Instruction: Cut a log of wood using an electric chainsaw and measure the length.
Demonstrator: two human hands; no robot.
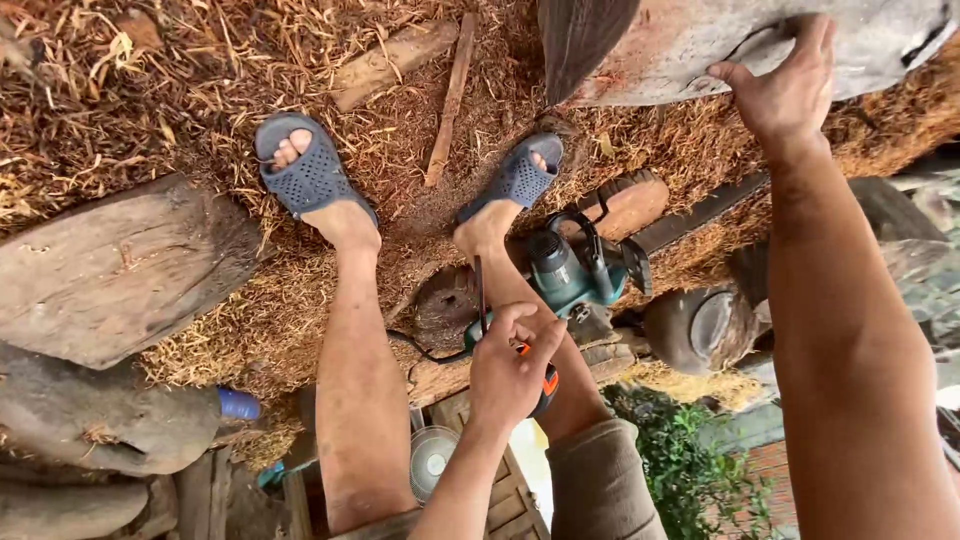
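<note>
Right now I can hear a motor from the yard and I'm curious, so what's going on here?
A person stands in sandals on ground thick with wood shavings, among big rough logs. The left hand grips the rear handle of a teal chainsaw, whose bar runs toward a large grey slab of wood. The right hand rests flat on that slab's edge. A round cut log lies beside the saw.

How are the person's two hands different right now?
The left hand is curled tight around the handle of the teal chainsaw, while the right hand lies open on the big grey log. The left hand is close in by the legs, and the right hand reaches far out on a straight arm. Both are bare.
</note>
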